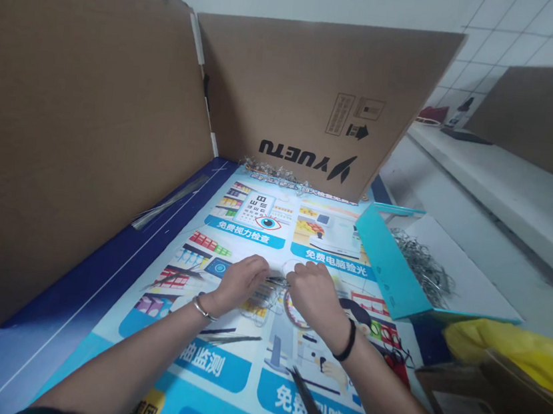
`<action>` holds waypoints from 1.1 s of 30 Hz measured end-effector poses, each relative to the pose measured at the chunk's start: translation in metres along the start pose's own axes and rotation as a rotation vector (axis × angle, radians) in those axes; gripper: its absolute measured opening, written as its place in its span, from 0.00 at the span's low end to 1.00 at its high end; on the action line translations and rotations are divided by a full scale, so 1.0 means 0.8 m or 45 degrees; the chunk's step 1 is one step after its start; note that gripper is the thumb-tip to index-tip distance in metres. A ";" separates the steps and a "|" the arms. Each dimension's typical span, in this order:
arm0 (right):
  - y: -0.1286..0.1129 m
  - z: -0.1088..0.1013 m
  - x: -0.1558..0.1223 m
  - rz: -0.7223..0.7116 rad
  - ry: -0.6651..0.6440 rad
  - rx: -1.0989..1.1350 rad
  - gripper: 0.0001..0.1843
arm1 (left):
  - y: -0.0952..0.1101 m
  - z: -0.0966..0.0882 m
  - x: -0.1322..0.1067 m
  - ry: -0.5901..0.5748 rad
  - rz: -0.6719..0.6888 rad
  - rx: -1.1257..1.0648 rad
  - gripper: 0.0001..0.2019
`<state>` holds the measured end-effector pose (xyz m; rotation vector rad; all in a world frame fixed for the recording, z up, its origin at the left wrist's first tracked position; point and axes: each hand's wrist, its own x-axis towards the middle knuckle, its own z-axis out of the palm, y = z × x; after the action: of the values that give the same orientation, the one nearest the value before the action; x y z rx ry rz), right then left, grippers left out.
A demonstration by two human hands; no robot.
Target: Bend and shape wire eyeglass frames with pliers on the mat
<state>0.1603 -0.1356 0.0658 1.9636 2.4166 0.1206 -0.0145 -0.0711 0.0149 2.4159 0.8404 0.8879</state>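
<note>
Over the middle of the printed mat, my left hand (243,283) is closed in a pinch on one end of a short dark wire-like strand (275,279). My right hand (314,296) has its fingers curled at the other end, close to the left. Just under the hands lies a loose tangle of thin silvery wire (260,304). Partly behind the right hand sits a ring-shaped item (290,308), its kind unclear. Thin dark strips (230,338) lie below the left hand. Nearer to me, scissors (315,410) with red handles rest partly opened.
Cardboard panels (281,87) stand at the left and back. A turquoise box (389,274) at right holds a heap of wire pieces (423,268). More clear and silvery bits (275,170) lie along the back panel. A yellow bag (515,350) lies at the right.
</note>
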 end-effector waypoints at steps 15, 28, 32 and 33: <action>0.006 -0.003 -0.005 -0.003 -0.044 -0.050 0.09 | -0.004 0.000 -0.002 -0.011 -0.062 -0.072 0.08; 0.012 -0.027 -0.010 0.055 0.044 -0.079 0.07 | -0.009 -0.001 0.008 0.365 -0.451 -0.558 0.05; 0.018 -0.021 -0.007 0.101 0.239 0.076 0.08 | -0.004 -0.003 0.008 0.519 -0.525 -0.720 0.04; 0.019 -0.018 -0.006 0.104 0.279 0.158 0.09 | -0.003 -0.003 0.008 0.524 -0.521 -0.733 0.05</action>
<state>0.1749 -0.1378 0.0812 2.2117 2.5313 0.2029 -0.0127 -0.0648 0.0180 1.5244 1.0036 1.2650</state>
